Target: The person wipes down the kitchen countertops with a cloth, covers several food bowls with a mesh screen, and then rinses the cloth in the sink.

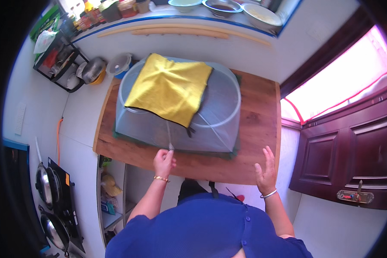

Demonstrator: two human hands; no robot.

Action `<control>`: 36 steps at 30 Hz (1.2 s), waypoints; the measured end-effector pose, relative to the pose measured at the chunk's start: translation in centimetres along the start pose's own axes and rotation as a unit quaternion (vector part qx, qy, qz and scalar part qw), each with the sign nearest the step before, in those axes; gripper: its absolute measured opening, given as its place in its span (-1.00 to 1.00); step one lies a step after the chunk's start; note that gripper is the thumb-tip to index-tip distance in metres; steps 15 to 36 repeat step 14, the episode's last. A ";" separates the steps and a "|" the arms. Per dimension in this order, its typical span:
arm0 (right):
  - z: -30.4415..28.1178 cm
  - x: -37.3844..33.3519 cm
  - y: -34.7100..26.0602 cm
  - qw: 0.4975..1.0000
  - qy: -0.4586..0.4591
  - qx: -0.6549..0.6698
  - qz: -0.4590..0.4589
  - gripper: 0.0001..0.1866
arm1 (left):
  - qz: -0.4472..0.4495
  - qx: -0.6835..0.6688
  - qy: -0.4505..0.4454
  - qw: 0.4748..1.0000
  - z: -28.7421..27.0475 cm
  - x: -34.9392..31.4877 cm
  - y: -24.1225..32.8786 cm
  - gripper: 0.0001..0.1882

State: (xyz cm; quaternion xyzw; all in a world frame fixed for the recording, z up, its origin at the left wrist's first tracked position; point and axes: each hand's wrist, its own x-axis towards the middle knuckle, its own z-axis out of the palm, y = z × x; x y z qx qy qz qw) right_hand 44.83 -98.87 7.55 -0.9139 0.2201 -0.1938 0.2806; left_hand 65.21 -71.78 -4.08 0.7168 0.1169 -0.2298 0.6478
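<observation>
A large see-through mesh food cover [221, 133] with a pale hoop round its top stands on the wooden table. Over the top lies a yellow cloth [172, 84] with dark edging, its near corner hanging down the front. My left hand [163, 162], with a gold bracelet at the wrist, is closed in a pinch at the cover's lower front edge, where a pale strip of the mesh runs up from the fingertips. My right hand [266, 170] is raised over the table's right front part, fingers stretched and holding nothing. What stands inside the cover is not clear.
The wooden table [260, 103] has a cabinet [116, 189] below its left front. A lidded tub [119, 64] and black rack [60, 64] stand at the far left. Bowls [262, 15] line the sill. Pans [45, 185] hang at left; a dark red door [348, 150] is at right.
</observation>
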 end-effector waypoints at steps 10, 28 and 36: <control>-17.2 -13.0 21.9 0.998 0.049 0.024 0.014 -0.52 | -0.010 -0.015 -0.353 0.935 33.8 -18.1 -5.8 -0.85; -26.3 -18.1 28.9 0.995 0.020 0.017 0.093 -0.49 | -0.058 0.048 -0.496 0.865 45.2 -26.5 -8.6 -0.81; -26.3 -18.1 28.9 0.995 0.020 0.017 0.093 -0.49 | -0.058 0.048 -0.496 0.865 45.2 -26.5 -8.6 -0.81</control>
